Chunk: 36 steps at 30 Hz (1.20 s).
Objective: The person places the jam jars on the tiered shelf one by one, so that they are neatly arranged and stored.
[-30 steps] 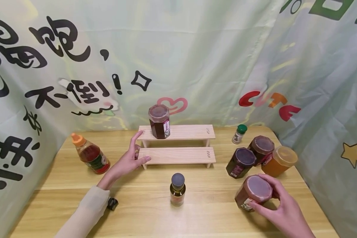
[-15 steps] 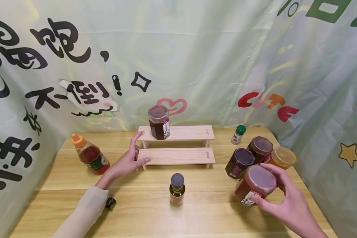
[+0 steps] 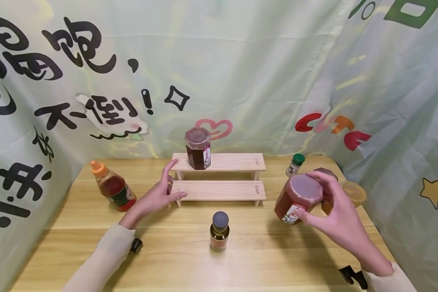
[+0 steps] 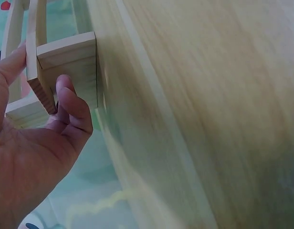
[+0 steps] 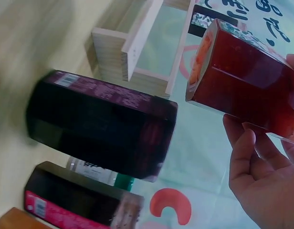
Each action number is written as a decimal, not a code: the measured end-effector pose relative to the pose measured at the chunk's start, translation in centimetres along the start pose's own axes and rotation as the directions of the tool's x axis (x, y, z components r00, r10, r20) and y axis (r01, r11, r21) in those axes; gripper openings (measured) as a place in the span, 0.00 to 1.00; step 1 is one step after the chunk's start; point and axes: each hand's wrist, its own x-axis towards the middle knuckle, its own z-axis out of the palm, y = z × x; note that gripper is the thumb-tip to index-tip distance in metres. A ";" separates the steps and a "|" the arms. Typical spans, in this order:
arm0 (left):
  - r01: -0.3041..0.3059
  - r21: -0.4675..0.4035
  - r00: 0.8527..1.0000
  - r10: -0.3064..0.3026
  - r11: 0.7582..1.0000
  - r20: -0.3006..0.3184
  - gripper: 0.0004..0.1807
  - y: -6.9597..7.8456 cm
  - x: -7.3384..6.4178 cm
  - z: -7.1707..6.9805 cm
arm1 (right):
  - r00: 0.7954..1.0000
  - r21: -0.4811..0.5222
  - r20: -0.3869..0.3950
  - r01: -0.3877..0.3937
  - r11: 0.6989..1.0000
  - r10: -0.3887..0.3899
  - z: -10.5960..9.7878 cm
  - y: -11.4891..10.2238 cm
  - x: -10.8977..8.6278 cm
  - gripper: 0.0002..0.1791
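Note:
My left hand [image 3: 157, 198] grips the left end of a two-step wooden shelf [image 3: 219, 190], its thumb on the lower step and index finger at the upper one. In the left wrist view the fingers [image 4: 75, 107] curl round the lower board's end. My right hand [image 3: 339, 215] holds a red-brown jam jar [image 3: 292, 205] above the table, right of the shelf, gripping it around the lid and side. Red contents show through this jar [image 5: 252, 76] in the right wrist view. Another dark jam jar [image 3: 198, 150] stands on the upper step's left part.
A dark jar [image 5: 99, 124], hidden in the head view, stands near another dark jar [image 3: 326, 172] and a yellow-lidded jar [image 3: 354, 192]. Behind them is a green-capped shaker [image 3: 295, 164]. A dark-capped bottle [image 3: 219, 231] stands in front; an orange-capped sauce bottle [image 3: 113, 186] stands left.
My right hand has lifted the jam jar off the table and moved it left and farther from me, now in front of the other jars. The left hand stays on the shelf.

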 end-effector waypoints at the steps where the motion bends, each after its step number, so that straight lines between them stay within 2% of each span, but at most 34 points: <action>1: 0.002 0.004 1.000 -0.002 1.000 0.000 0.63 0.0 0.0 0.0 | 1.000 0.002 0.003 0.008 1.000 -0.008 0.1 0.0 0.4 0.54; 7: 0.009 0.021 1.000 -0.009 1.000 -0.001 0.62 0.4 0.1 0.0 | 0.998 0.013 0.044 0.036 0.999 -0.036 0.3 -0.2 2.8 0.53; 14: 0.000 0.004 1.000 0.000 1.000 0.020 0.60 3.5 -0.6 -0.4 | 0.993 0.039 0.108 0.036 0.999 -0.040 1.3 -0.5 5.5 0.50; 18: -0.021 -0.011 0.999 0.021 1.000 0.026 0.60 4.3 -0.9 -0.5 | 0.986 0.090 0.144 0.072 0.993 -0.085 2.2 0.1 7.5 0.49; 23: -0.018 -0.004 1.000 0.018 1.000 0.024 0.60 4.5 -0.9 -0.4 | 0.975 0.151 0.195 0.079 0.985 -0.108 3.5 0.6 9.7 0.48; 29: -0.016 0.009 1.000 0.016 1.000 0.024 0.59 4.3 -0.9 -0.5 | 0.974 0.159 0.215 0.040 0.986 -0.074 4.7 0.2 11.9 0.48; 36: -0.019 0.017 0.999 0.019 1.000 0.030 0.59 4.4 -0.9 -0.6 | 0.964 0.227 0.256 0.006 0.974 -0.066 6.3 -0.3 14.0 0.47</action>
